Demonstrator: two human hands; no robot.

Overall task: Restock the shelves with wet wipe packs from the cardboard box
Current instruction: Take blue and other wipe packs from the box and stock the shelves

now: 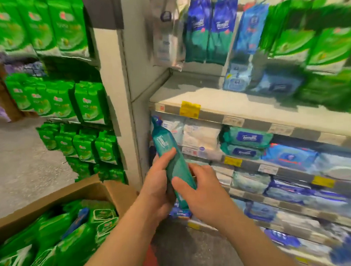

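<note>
Both hands grip one teal wet wipe pack, held edge-on and tilted before the shelving. The left hand wraps it from the left, thumb across the face; the right hand clasps the lower end. An open cardboard box at lower left holds green packs. The upper shelf is bare at its left portion; matching teal packs lie stacked on the shelf below. The right side of the view is blurred.

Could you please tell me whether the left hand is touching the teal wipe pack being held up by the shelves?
Touching. The head view shows the left hand gripping the teal wipe pack, its thumb lying across the pack's front.
</note>
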